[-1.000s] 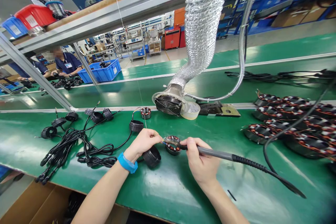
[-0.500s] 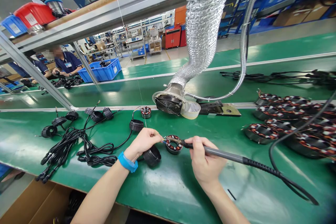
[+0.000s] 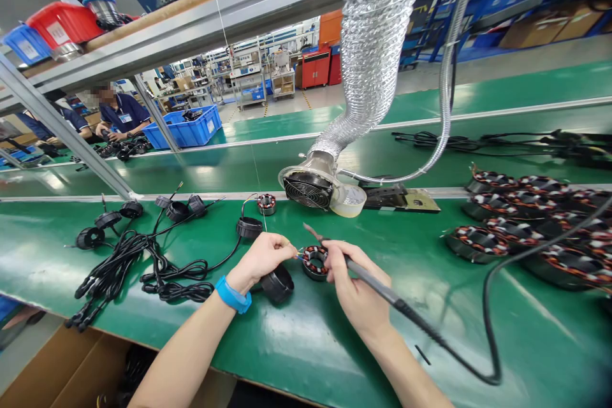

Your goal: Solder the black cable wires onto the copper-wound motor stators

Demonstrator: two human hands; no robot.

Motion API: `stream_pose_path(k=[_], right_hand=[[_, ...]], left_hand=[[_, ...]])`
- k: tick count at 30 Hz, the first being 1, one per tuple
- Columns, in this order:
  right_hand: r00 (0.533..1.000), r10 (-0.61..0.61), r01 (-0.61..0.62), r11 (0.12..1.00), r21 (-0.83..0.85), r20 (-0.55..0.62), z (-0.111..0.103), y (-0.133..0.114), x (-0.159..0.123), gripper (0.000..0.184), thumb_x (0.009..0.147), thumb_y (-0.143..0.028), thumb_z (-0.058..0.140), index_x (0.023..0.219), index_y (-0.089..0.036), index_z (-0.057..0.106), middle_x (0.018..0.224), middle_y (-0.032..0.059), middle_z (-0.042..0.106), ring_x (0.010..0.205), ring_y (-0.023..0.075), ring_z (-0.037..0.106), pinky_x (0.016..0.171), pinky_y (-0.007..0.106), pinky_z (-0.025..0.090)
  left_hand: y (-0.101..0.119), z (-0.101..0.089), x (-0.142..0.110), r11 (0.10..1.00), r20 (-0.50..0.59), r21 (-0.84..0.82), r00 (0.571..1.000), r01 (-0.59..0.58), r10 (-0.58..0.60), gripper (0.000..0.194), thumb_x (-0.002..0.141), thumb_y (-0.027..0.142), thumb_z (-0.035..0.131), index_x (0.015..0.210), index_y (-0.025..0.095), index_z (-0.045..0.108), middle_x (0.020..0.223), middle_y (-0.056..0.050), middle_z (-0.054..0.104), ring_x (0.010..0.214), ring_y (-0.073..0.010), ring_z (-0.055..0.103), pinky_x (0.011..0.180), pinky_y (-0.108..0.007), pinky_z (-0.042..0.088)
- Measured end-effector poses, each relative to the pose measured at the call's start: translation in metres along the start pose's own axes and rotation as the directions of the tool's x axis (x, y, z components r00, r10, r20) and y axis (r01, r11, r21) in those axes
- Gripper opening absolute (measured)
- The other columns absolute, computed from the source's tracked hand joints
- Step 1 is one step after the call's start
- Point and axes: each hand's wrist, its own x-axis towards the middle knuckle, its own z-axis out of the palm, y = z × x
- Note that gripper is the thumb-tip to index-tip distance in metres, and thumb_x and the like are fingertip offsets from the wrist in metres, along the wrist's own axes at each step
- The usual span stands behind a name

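Observation:
My right hand (image 3: 361, 293) is closed around a soldering iron (image 3: 377, 284), whose tip points up and left, raised clear of a small motor stator (image 3: 314, 271). Its fingers are at the stator's right edge. My left hand (image 3: 268, 255), with a blue band on the wrist, pinches a thin solder wire (image 3: 261, 194) that comes down from above. The fingertips are at the coloured leads (image 3: 299, 255) on the stator's left side; whether they grip these too I cannot tell. A black round housing (image 3: 278, 285) lies just below the left hand.
Black cables (image 3: 112, 268) with round ends lie at left. Another housing (image 3: 249, 227) and a stator (image 3: 266, 204) sit behind my left hand. A fume fan (image 3: 308, 190) on a foil duct (image 3: 370, 44) stands ahead. Several larger stators (image 3: 478, 242) crowd the right.
My right hand has moved slightly left, and the soldering iron's tip has lifted off the stator and swung upward. Its cable has shifted. The left hand stays in place.

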Motion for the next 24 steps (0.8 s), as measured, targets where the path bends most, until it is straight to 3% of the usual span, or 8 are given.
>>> stream_pose_path(k=[4,9,15,24], right_hand=[[0.986,-0.102,0.105,0.994,-0.017,0.134,0.006,0.0,0.003,0.02,0.096,-0.026,0.053,0.112,-0.023,0.065,0.094,0.006,0.066,0.078,0.0169,0.066,0.075,0.031,0.056],[0.963,-0.138,0.146,0.989,-0.022,0.23,0.012,0.008,0.002,0.037,0.094,-0.019,0.052,0.13,-0.027,0.054,0.113,0.0078,0.057,0.086,0.0152,0.067,0.082,0.029,0.056],[0.934,-0.223,0.243,0.969,-0.042,0.279,0.019,0.013,0.0,0.042,0.095,-0.011,0.046,0.133,-0.027,0.051,0.111,0.0082,0.054,0.092,0.0157,0.065,0.085,0.029,0.055],[0.916,-0.232,0.265,0.962,-0.061,0.327,0.023,0.023,-0.008,0.051,0.091,-0.003,0.041,0.134,-0.026,0.048,0.11,0.0081,0.053,0.098,0.018,0.06,0.085,0.03,0.053]], left_hand=[[0.003,0.001,-0.002,1.0,0.001,-0.017,1.0,-0.014,0.014,0.018,0.069,0.03,0.064,0.066,0.013,0.067,0.068,-0.003,0.067,0.069,-0.0154,0.057,0.071,-0.027,0.044],[0.007,0.002,-0.006,0.999,0.012,-0.009,0.999,-0.05,0.05,0.019,0.072,0.031,0.063,0.067,0.013,0.065,0.066,-0.001,0.063,0.066,-0.0138,0.053,0.069,-0.026,0.041],[0.011,0.002,-0.013,0.99,0.051,0.047,0.99,-0.133,0.13,0.029,0.08,0.035,0.059,0.06,0.014,0.056,0.058,0.003,0.048,0.059,-0.0101,0.039,0.059,-0.024,0.031],[0.007,-0.002,-0.011,0.983,0.142,0.063,0.977,-0.17,0.16,0.034,0.084,0.045,0.061,0.072,0.013,0.06,0.068,0.001,0.052,0.067,-0.0128,0.042,0.065,-0.026,0.035]])
